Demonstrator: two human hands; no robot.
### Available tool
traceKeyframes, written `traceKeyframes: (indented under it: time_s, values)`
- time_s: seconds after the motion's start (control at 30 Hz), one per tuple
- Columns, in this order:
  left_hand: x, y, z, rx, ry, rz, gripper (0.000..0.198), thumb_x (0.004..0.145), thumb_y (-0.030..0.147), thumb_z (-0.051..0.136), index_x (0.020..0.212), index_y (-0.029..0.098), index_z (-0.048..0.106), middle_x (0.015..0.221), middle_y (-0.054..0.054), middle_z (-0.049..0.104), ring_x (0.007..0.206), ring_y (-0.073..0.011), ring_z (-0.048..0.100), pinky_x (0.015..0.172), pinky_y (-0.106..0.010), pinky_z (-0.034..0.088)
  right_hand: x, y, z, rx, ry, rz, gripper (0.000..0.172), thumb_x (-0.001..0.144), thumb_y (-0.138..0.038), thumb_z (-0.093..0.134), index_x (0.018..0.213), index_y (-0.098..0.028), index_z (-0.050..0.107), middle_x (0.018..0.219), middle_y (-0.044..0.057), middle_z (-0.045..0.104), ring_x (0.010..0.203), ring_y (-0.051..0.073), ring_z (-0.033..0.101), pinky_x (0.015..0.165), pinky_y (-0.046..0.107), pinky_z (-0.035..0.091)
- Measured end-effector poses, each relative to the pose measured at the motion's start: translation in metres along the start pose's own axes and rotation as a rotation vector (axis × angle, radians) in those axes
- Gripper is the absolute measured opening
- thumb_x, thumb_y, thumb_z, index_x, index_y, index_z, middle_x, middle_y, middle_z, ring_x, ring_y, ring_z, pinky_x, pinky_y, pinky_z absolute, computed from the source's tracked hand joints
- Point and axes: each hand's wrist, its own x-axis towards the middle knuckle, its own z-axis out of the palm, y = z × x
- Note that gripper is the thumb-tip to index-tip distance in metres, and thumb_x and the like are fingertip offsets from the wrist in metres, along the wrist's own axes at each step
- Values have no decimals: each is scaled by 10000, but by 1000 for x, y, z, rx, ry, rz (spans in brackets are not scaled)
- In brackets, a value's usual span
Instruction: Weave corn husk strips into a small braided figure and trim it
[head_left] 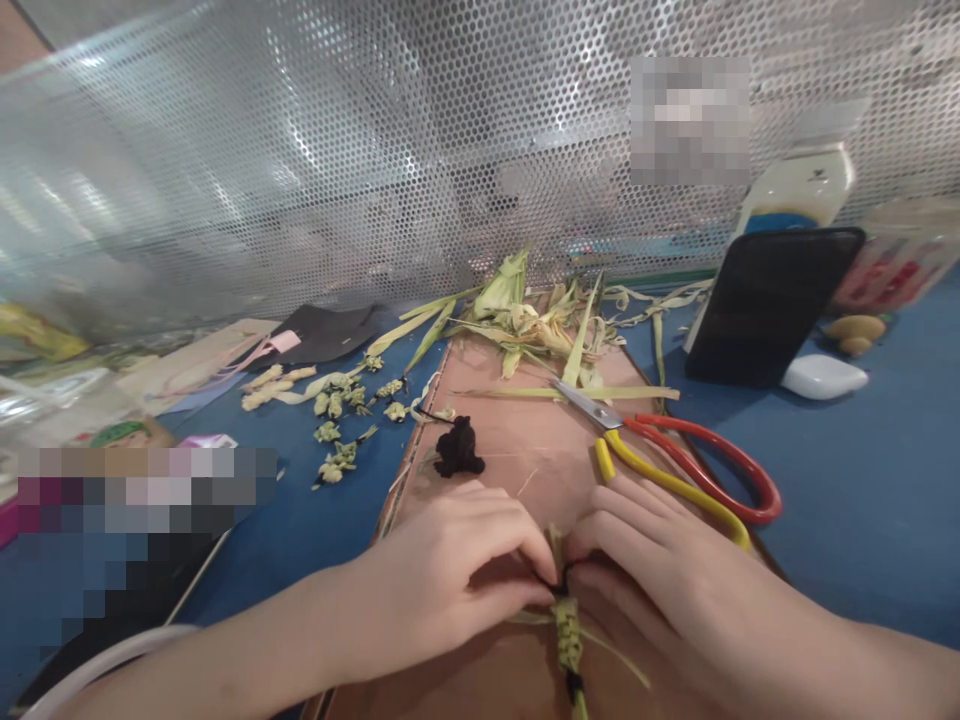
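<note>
Both hands meet at the top of a small green plaited husk braid (568, 640), which lies lengthwise on a brown cardboard (495, 520). My left hand (465, 560) pinches black thread (559, 585) at the braid's upper end. From the other side, my right hand (652, 560) has its fingertips closed on the same thread. Another black binding sits near the braid's lower end, and thin loose strands stick out sideways. Just beyond my left hand is a black thread bundle (460, 447). Scissors (600, 410) with red and yellow handles lie open beyond my right hand.
Husk strips (540, 320) are heaped at the board's far end. Several small knotted husk pieces (337, 400) lie left on the blue tabletop (292, 520). A black phone (776, 305) leans against a bottle (802, 190), near a white case (825, 377). Perforated metal (450, 150) stands behind.
</note>
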Motion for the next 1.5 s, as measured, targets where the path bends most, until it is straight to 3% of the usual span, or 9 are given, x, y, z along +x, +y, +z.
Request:
traceKeyframes:
  time_s: [0.17, 0.37, 0.53, 0.87, 1.13, 1.27, 1.5]
  values:
    - [-1, 1, -3, -46, 54, -161, 193, 736, 332, 621, 878, 209, 578, 904, 16, 606, 850, -129, 538, 758, -240, 396, -4, 1, -5, 54, -41, 69, 50, 791, -156, 523, 787, -206, 527, 804, 10, 553, 767, 155, 517, 700, 307, 432]
    - [-3, 1, -5, -67, 17, -152, 164, 752, 344, 601, 745, 182, 629, 887, -5, 576, 832, -113, 540, 771, -222, 405, -8, 0, -13, 108, 31, 123, 121, 798, -130, 474, 716, -206, 521, 740, 12, 545, 683, 134, 525, 602, 260, 447]
    - [-3, 2, 2, -69, 39, -177, 157, 733, 360, 618, 772, 222, 679, 900, -5, 591, 863, -133, 535, 792, -239, 402, -3, -8, -18, 125, -84, 123, 175, 789, -149, 500, 632, -208, 548, 659, 8, 535, 626, 128, 502, 569, 254, 439]
    - [2, 7, 5, -148, 83, -266, 104, 766, 277, 589, 804, 235, 676, 857, 19, 613, 840, -125, 546, 777, -234, 390, 1, -8, -6, 146, -57, 154, 191, 796, -127, 495, 695, -253, 597, 673, -1, 548, 711, 162, 469, 744, 382, 399]
    - [5, 9, 3, -192, 144, -210, 85, 771, 235, 585, 793, 205, 662, 841, 21, 620, 812, -109, 557, 768, -221, 398, 7, -4, -6, 206, -27, 235, 186, 828, -246, 507, 673, -264, 610, 666, -7, 564, 686, 151, 498, 662, 315, 430]
    - [5, 11, 3, -220, 164, -202, 78, 766, 212, 588, 788, 192, 660, 838, 17, 617, 798, -100, 561, 759, -210, 408, 11, -5, -7, 304, 23, 325, 206, 835, -264, 498, 683, -270, 637, 662, -13, 567, 692, 138, 512, 644, 280, 435]
    - [3, 13, 8, -191, 216, -119, 86, 763, 220, 594, 798, 176, 660, 840, -6, 600, 797, -103, 559, 745, -207, 426, 12, -9, -8, 376, -2, 379, 194, 803, -260, 512, 644, -229, 620, 658, 4, 560, 696, 147, 508, 627, 276, 417]
